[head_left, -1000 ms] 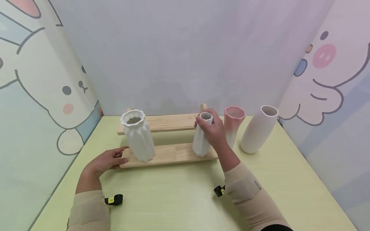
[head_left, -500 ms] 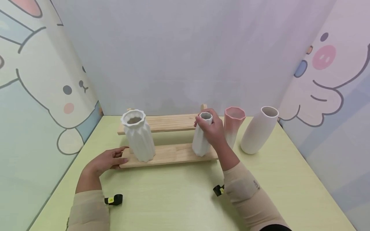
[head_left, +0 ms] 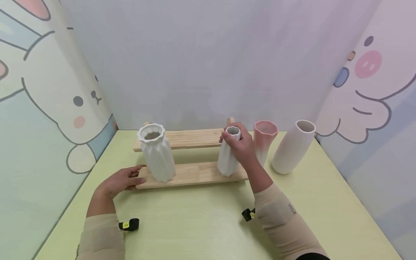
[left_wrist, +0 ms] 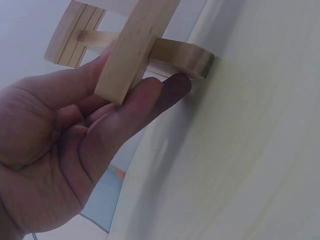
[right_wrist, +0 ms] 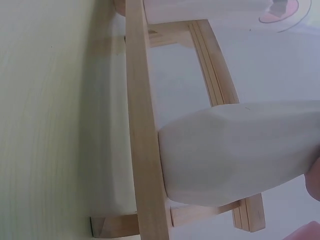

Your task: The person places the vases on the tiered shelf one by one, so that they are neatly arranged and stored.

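A two-tier wooden shelf (head_left: 191,174) stands on the table in the head view. My left hand (head_left: 118,183) grips the left end of its lower board; in the left wrist view the thumb and fingers of this hand (left_wrist: 55,130) lie on either side of the board end (left_wrist: 122,70). Around the neck of a slim white faceted vase (head_left: 226,162) curls my right hand (head_left: 242,146). That vase's base (right_wrist: 210,155) rests on the lower board's right part in the right wrist view. A wider white pleated vase (head_left: 158,159) stands upright on the board's left part.
Right of the shelf stand a pink-to-white vase (head_left: 264,139), partly behind my right hand, and a smooth white vase (head_left: 292,151). The upper board (head_left: 195,139) sits behind the lower one. Black straps with yellow tags (head_left: 130,225) show by both wrists. Cartoon-printed walls (head_left: 65,90) enclose the table.
The head view has shifted very slightly. Both hands keep their grips, and the shelf and vases stay where they were.
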The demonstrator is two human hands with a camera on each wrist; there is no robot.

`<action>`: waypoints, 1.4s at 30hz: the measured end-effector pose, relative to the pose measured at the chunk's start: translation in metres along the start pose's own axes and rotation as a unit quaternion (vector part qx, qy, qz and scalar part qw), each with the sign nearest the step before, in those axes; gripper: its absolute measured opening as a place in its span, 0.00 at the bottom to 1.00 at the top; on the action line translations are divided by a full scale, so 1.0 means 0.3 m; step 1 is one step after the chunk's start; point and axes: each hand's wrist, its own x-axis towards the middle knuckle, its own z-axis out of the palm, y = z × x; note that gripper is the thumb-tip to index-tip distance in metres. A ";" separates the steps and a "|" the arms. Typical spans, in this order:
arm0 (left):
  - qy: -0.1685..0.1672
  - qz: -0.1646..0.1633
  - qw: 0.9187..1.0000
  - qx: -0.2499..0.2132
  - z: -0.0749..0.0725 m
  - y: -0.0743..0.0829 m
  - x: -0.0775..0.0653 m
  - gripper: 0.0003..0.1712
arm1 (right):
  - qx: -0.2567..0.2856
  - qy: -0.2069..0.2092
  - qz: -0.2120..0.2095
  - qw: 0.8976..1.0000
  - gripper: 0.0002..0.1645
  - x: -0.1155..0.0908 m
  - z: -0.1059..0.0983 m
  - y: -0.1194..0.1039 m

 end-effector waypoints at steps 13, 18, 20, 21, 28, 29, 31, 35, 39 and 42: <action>-0.001 0.004 1.000 -0.006 -0.001 -0.008 0.010 0.47 | 0.018 -0.031 -0.166 0.986 0.40 -0.012 -0.071 -0.021; -0.001 0.006 1.000 -0.007 -0.001 -0.003 0.009 0.47 | 0.009 -0.018 -0.184 0.983 0.50 -0.025 -0.133 -0.055; -0.002 0.006 1.000 -0.008 0.000 0.002 0.005 0.47 | 0.011 -0.010 -0.187 0.982 0.49 -0.035 -0.158 -0.068; -0.003 0.008 1.000 -0.007 0.001 0.005 0.004 0.47 | 0.012 -0.008 -0.190 0.982 0.48 -0.039 -0.171 -0.074; -0.003 0.006 1.000 -0.003 0.007 0.010 -0.004 0.47 | -0.033 0.015 -0.210 0.977 0.37 -0.074 -0.272 -0.094; 0.000 0.003 1.000 -0.004 0.008 0.010 -0.004 0.47 | -0.041 0.023 -0.214 0.976 0.38 -0.078 -0.288 -0.094; 0.001 0.002 1.000 -0.005 0.009 0.009 -0.003 0.46 | -0.047 0.039 -0.220 0.973 0.40 -0.086 -0.320 -0.092; 0.002 0.003 1.000 -0.003 0.009 0.006 -0.001 0.46 | -0.052 0.076 -0.232 0.968 0.44 -0.103 -0.385 -0.087; 0.001 0.003 1.000 -0.006 0.006 0.002 0.000 0.46 | -0.086 0.124 -0.235 0.960 0.45 -0.115 -0.436 -0.094; -0.002 0.008 1.000 -0.006 0.004 0.000 0.000 0.47 | -0.124 0.161 -0.214 0.955 0.44 -0.126 -0.457 -0.117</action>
